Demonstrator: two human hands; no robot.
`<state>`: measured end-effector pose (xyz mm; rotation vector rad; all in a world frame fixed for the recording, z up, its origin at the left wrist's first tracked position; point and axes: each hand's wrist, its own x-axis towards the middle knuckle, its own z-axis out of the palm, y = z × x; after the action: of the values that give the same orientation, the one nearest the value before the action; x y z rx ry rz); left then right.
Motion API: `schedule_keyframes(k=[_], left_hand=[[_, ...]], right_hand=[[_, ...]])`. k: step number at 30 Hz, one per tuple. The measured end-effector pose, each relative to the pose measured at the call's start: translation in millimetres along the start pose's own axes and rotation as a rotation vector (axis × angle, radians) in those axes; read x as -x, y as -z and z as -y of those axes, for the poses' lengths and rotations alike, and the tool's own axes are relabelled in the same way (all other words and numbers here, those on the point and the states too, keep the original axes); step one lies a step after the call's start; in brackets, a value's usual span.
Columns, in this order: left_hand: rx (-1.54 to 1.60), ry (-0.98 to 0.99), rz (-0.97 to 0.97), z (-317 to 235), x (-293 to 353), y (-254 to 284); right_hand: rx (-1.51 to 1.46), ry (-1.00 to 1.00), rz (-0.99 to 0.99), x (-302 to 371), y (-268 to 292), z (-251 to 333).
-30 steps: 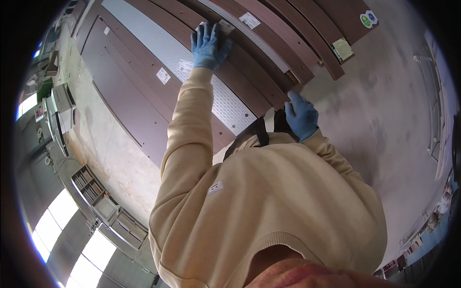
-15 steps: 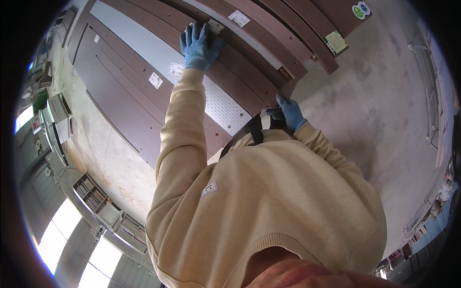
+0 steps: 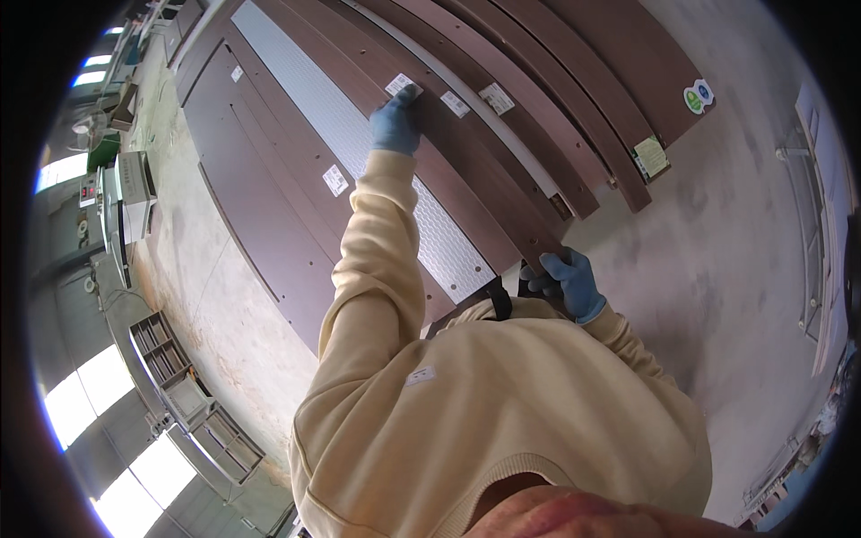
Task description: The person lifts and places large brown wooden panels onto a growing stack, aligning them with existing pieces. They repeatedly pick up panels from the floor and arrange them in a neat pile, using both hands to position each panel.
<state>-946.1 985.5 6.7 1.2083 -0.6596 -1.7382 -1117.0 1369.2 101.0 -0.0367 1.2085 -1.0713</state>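
Both my hands wear blue gloves. A long dark brown wooden board (image 3: 466, 179) with a white label runs from upper left down toward my waist. My left hand (image 3: 395, 125) grips it partway along, beside the label, with its fingers folded over the edge. At the near end, my right hand (image 3: 578, 282) is closed around the board's corner, thumb on top. Just left of this board lies a strip covered in silvery bubble-textured wrap (image 3: 439, 251). The undersides of my fingers are hidden.
Wider brown panels (image 3: 278, 197) with holes and labels lie to the left. Several more brown boards (image 3: 538, 117) lie to the right, beside a large panel (image 3: 619, 54). Metal racks (image 3: 812, 224) stand far right. A shelf cart (image 3: 170, 359) and a machine (image 3: 134, 193) stand left.
My left hand has gone from spread flat on the boards to gripping one board's edge. That board now sits raised and tilted at my right hand. The view has shifted somewhat.
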Motion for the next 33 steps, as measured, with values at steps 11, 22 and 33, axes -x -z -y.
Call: schedule_keyframes(k=[11,22,33], left_hand=[[0.122,-0.108,0.054,-49,39,53],[0.044,-0.087,-0.143,-71,25,150],[-0.715,-0.093,-0.327,-75,36,177]], right_hand=[[0.338,-0.055,0.251,-31,-1,-39],[0.631,0.053,0.236,-64,-46,-62],[1.531,0.437,-0.430,-61,-16,-32]])
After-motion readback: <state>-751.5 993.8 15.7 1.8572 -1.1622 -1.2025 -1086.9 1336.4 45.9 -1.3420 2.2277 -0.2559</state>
